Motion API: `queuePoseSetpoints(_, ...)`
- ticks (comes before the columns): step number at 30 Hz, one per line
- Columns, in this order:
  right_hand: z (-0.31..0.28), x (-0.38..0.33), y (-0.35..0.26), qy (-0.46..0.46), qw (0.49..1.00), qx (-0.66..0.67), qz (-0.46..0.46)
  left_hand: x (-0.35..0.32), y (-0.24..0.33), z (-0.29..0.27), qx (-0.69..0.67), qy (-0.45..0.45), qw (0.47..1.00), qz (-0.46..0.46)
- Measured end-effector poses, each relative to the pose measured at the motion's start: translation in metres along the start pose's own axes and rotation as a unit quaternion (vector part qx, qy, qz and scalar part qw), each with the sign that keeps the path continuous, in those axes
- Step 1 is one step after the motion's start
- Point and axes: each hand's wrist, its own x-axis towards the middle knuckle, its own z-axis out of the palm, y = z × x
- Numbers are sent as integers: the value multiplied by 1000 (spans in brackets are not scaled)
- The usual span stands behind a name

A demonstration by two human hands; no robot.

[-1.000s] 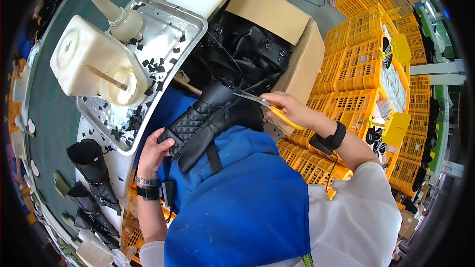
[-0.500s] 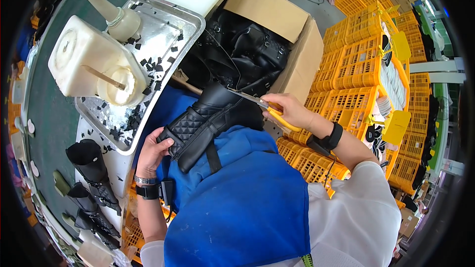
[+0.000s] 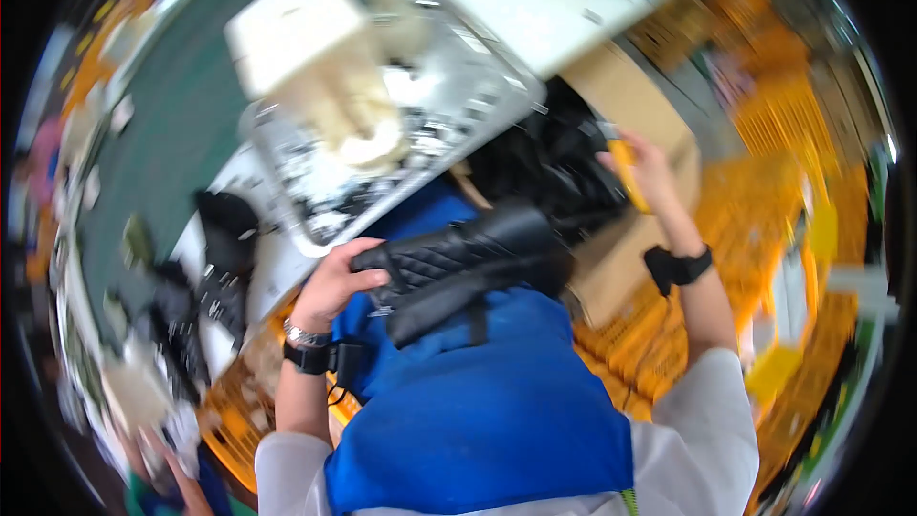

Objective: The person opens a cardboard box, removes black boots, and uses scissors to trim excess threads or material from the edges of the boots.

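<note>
Black quilted leather fills the middle of the view: we are holding a tall black boot [image 3: 458, 263] across our lap, lying roughly level over the blue apron [image 3: 478, 401] we wear, its shaft toward our left and its darker end toward our right. Our left hand [image 3: 334, 282] is curled around the quilted shaft, fingers wrapped over its top edge, with a black band and a metal watch on the wrist just below. Our right hand [image 3: 642, 167] is raised well apart from the boot, up over an open cardboard box [image 3: 630, 248] that sits beside our right knee; it is closed around a yellow-handled tool [image 3: 626, 172], though the blur keeps us from telling what kind of tool it is. A black wristband sits on that forearm too. Inside the box we see a dark heap of more black boots [image 3: 554, 158]. Ahead of our left hand a shallow metal tray [image 3: 478, 86] rests on the white workbench [image 3: 535, 0], scattered with small dark scraps, and a cream plastic jug [image 3: 315, 48] stands in it. More black boots [image 3: 224, 229] lie to the left of the tray, near a green conveyor belt [image 3: 162, 124]. Orange plastic crates [image 3: 793, 220] crowd the floor on our right. Everything is smeared by motion blur.
</note>
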Motion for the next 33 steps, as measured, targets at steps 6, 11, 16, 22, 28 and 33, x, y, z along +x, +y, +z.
queuePoseSetpoints(6, 2, 153, 22, 51, 996, -12, -72, -94, 34, -33, -57, 118, 977, 167)
queuePoseSetpoints(11, 44, 240, 1, 37, 988, -123, -86, -169, 29, -56, -55, 442, 800, 403)
queuePoseSetpoints(16, 73, 231, -31, -28, 948, -316, -42, -190, 23, -79, 301, 679, 558, 370)
queuePoseSetpoints(22, 47, 201, -8, -25, 965, -247, -87, -165, -16, -107, 540, 601, 560, 182)
queuePoseSetpoints(28, 9, 104, 63, 216, 975, -35, -24, -163, 12, -102, 609, 545, 557, 145)
queuePoseSetpoints(33, 34, 29, 139, 56, 976, -109, 182, -156, 35, -107, 644, 505, 549, 168)
